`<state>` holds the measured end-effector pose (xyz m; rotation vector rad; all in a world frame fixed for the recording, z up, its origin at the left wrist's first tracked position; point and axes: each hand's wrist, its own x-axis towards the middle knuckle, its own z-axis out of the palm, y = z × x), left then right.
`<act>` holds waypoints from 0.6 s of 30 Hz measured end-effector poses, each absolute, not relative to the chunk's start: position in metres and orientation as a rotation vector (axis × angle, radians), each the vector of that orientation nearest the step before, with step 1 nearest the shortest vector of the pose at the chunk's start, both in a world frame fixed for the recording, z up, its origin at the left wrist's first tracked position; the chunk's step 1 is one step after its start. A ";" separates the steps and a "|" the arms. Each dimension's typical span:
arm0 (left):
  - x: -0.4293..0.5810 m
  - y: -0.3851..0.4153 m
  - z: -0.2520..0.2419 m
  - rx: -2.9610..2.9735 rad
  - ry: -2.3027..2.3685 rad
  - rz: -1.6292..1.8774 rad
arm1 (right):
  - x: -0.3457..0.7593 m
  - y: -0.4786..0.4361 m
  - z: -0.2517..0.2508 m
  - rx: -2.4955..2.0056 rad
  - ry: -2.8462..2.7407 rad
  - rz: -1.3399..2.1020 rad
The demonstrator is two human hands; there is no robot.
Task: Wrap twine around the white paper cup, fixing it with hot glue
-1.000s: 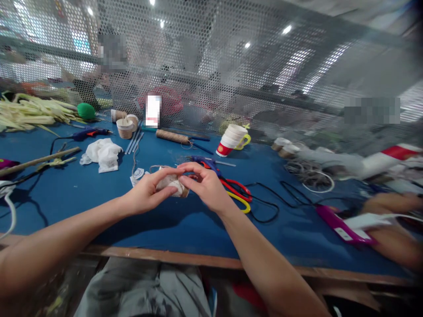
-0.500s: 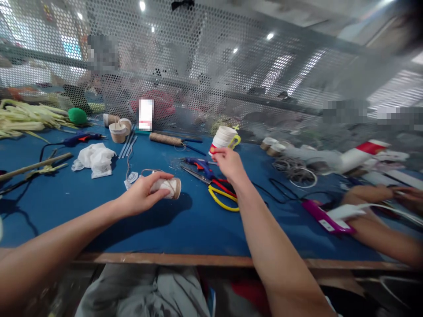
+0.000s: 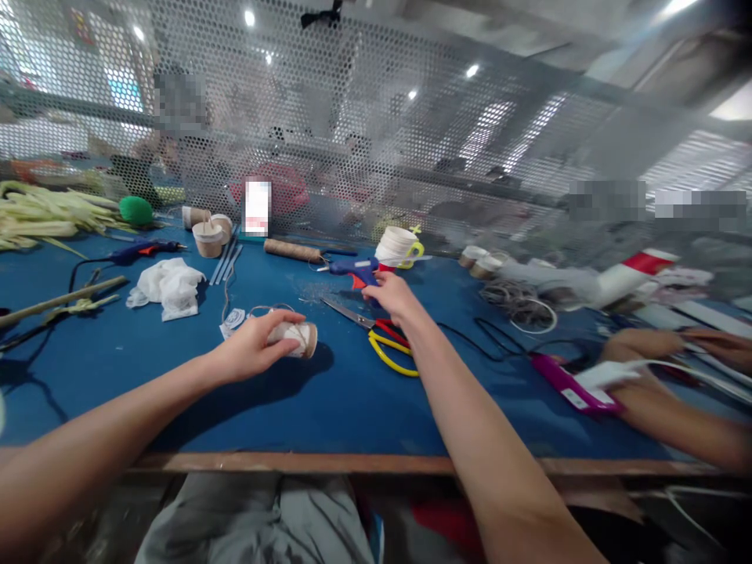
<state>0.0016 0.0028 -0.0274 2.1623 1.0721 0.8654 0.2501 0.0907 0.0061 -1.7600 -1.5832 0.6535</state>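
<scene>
My left hand (image 3: 258, 345) is closed round a small cup (image 3: 302, 338) lying on its side, brown at the rim and white round its wall, with twine on it. A round printed tag (image 3: 233, 321) on a string lies just beyond that hand. My right hand (image 3: 392, 294) grips a blue glue gun (image 3: 354, 269) with an orange-red trigger, held above the table with its nozzle pointing left. Below it lie open scissors (image 3: 391, 352) with red and yellow handles. White stacked cups (image 3: 397, 244) with a yellow handle stand behind the right hand.
On the left are a white cloth (image 3: 169, 288), another glue gun (image 3: 141, 249), glue sticks (image 3: 226, 262) and small cups (image 3: 208, 237). A twine roll (image 3: 292, 250) lies at the back. At right are a purple power strip (image 3: 573, 385) and another person's arm (image 3: 670, 399). A perforated metal screen (image 3: 364, 102) stands behind.
My right hand has taken hold of the glue gun and lifted it from beside the scissors. My left hand keeps the small cup in nearly the same place.
</scene>
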 end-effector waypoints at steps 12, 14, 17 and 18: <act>-0.003 0.011 -0.029 2.157 1.085 0.819 | 0.244 0.015 0.031 -1.294 -1.752 1.090; -0.004 0.013 -0.030 2.160 1.092 0.797 | 0.245 0.011 0.030 -1.352 -1.858 1.097; -0.005 0.014 -0.031 2.176 1.097 0.797 | 0.244 0.007 0.035 -1.433 -1.999 1.091; -0.005 0.015 -0.031 2.182 1.093 0.805 | 0.243 0.005 0.036 -1.456 -2.027 1.073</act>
